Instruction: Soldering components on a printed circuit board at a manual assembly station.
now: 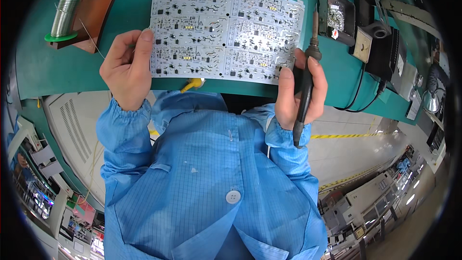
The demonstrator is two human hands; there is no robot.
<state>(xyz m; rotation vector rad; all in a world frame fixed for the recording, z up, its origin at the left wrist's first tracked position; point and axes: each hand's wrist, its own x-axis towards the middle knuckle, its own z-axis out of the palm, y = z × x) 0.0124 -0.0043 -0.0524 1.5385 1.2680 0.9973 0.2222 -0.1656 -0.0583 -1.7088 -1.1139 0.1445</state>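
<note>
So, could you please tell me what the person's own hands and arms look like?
The left hand and right hand are bare, without gloves. The left sleeve and right sleeve are long, loose, wrinkled and blue, with gathered cuffs at the wrists. They match the blue coat, whose cloth shows fine dark grid lines.

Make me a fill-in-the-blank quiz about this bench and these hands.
1. The right hand holds the soldering iron by its ____ handle.
2. The left hand grips the circuit board at its ____ edge.
3. The circuit board's pattern repeats in two columns and ____ rows.
4. The spool of wire has ____ end rims.
Missing words: black; left; three; green.
</note>
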